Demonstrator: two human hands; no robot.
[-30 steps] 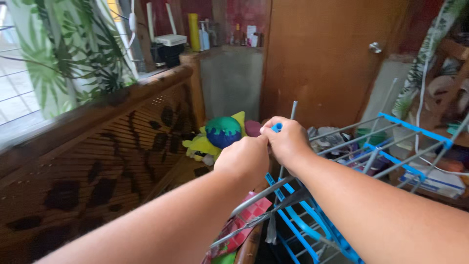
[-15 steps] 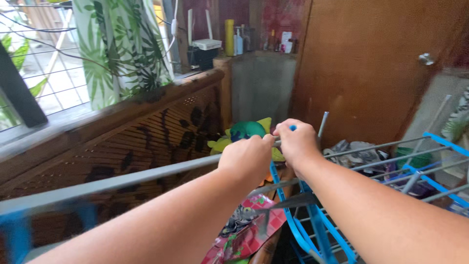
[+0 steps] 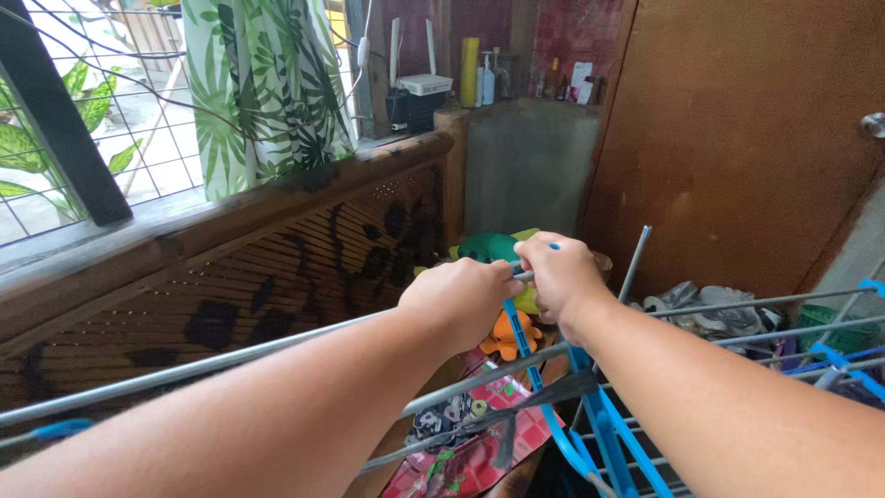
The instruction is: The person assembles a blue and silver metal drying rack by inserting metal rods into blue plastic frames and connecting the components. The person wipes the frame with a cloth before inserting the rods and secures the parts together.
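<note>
My left hand (image 3: pixel 458 297) and my right hand (image 3: pixel 558 277) are closed side by side on the top of a folding clothes drying rack (image 3: pixel 599 433), a frame of grey metal rods with blue plastic joints. The left fist grips a long grey rod (image 3: pixel 203 365) that runs off to the lower left. The right fingers wrap the same bar by a blue joint (image 3: pixel 512 318). Both forearms reach in from the bottom edge.
A wooden slatted wall (image 3: pixel 277 267) under a barred window with a leaf-print curtain (image 3: pixel 263 88) stands at left. A brown door (image 3: pixel 737 138) is behind. Stuffed toys (image 3: pixel 502 337) and a colourful bag (image 3: pixel 470 443) lie below; clutter (image 3: pixel 710 309) sits at right.
The view has swung left and down. The long grey rod now stretches farther out to the lower left, and both hands stay closed on the rack's top.
</note>
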